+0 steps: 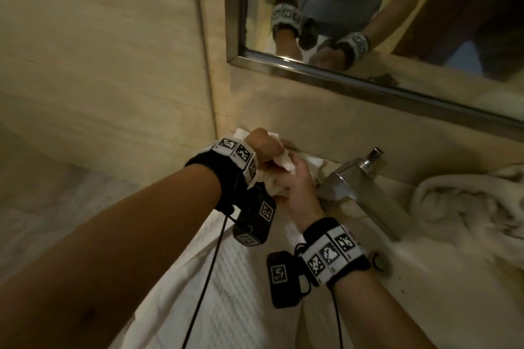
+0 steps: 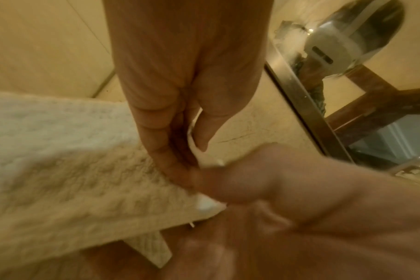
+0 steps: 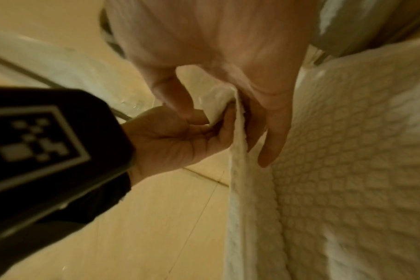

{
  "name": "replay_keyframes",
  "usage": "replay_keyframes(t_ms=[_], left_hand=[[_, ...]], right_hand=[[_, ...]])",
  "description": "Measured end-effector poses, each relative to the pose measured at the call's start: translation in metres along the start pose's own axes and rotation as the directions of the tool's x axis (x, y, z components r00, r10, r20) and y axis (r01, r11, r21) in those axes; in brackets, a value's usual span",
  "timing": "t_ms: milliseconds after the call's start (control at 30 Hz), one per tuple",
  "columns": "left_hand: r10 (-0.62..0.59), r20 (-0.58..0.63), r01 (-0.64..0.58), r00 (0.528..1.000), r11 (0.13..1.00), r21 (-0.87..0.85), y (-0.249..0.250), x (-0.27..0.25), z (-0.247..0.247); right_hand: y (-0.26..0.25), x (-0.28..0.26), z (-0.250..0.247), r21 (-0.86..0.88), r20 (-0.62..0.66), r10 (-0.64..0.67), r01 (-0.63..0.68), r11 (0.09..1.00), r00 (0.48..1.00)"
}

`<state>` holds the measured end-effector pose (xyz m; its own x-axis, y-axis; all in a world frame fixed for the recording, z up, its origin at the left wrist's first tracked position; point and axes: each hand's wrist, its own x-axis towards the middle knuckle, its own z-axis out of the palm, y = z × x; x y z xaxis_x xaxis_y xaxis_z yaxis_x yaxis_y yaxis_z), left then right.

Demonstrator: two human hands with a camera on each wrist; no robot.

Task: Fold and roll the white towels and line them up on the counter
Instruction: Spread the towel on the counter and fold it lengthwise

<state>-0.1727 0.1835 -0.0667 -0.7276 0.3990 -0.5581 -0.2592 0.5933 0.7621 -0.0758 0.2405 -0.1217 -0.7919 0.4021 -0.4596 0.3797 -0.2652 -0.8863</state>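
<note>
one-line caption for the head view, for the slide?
Both hands, left hand and right hand, pinch a white towel's far edge together beside the faucet, below the mirror.

- The wall is tan stone with faint lines, and a thin seam runs down it.
- A mirror with a shiny metal frame hangs on the wall.
- A silver tap stands under the mirror.
- The bench is pale and smooth.
- The floor is pale with grey swirls.
- The light is dim and yellow.
</note>
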Motion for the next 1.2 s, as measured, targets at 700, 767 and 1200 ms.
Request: replay_keyframes(t_ms=[700, 767, 1200], left_hand=[[0.195, -0.201, 0.021, 0.960, 0.665, 0.746, -0.070, 0.051, -0.057], [0.132, -0.260, 0.101, 0.957, 0.685, 0.721, -0.071, 0.051, -0.059], [0.125, -0.222, 0.077, 0.967, 0.686, 0.723, -0.078, 0.048, -0.048]], right_hand=[[-0.006, 0.050, -0.003, -0.835, -0.352, -0.195, -0.213, 0.508, 0.915], [-0.002, 0.051, 0.000, -0.872, -0.341, -0.184, -0.237, 0.428, 0.922], [0.014, 0.051, -0.002, -0.891, -0.320, -0.267, -0.193, 0.410, 0.909]])
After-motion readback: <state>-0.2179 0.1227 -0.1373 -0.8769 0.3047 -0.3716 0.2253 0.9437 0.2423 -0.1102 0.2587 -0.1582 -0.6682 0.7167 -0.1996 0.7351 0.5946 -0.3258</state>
